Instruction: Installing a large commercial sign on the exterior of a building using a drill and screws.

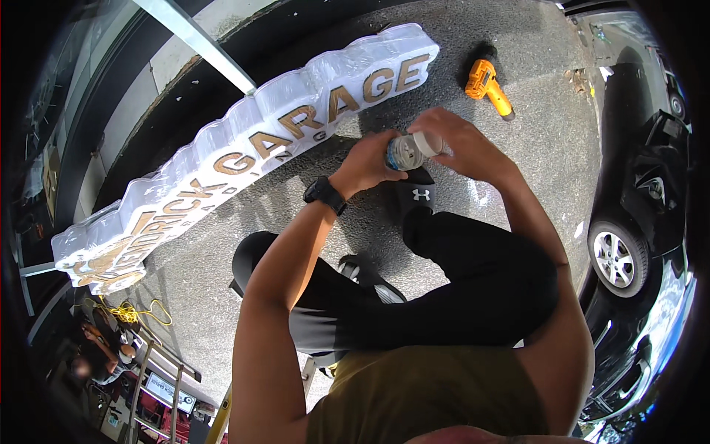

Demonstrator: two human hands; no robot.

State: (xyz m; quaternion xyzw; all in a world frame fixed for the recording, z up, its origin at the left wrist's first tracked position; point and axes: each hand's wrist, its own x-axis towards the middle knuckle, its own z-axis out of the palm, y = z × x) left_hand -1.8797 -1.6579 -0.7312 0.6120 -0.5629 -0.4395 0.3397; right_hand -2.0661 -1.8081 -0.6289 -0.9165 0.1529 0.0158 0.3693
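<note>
In front of my knees, my left hand (366,163) is closed around a clear plastic bottle (405,153) with some blue on its side. My right hand (467,148), slightly blurred, meets it from the right. Its fingers are closed on a whitish, see-through round piece (430,143) against the bottle's end; I cannot tell its exact kind. Just beyond both hands stretches a long white letter sign (296,92) with gold-brown letters, wrapped in clear film. A yellow cordless drill (484,80) lies on the asphalt at the far right of my hands.
A black car (662,192) with a silver-rimmed wheel (618,259) stands to the right. A metal bar (200,44) meets the sign's back edge. At lower left are a yellow cord (129,311), a ladder (176,392) and another person (103,359).
</note>
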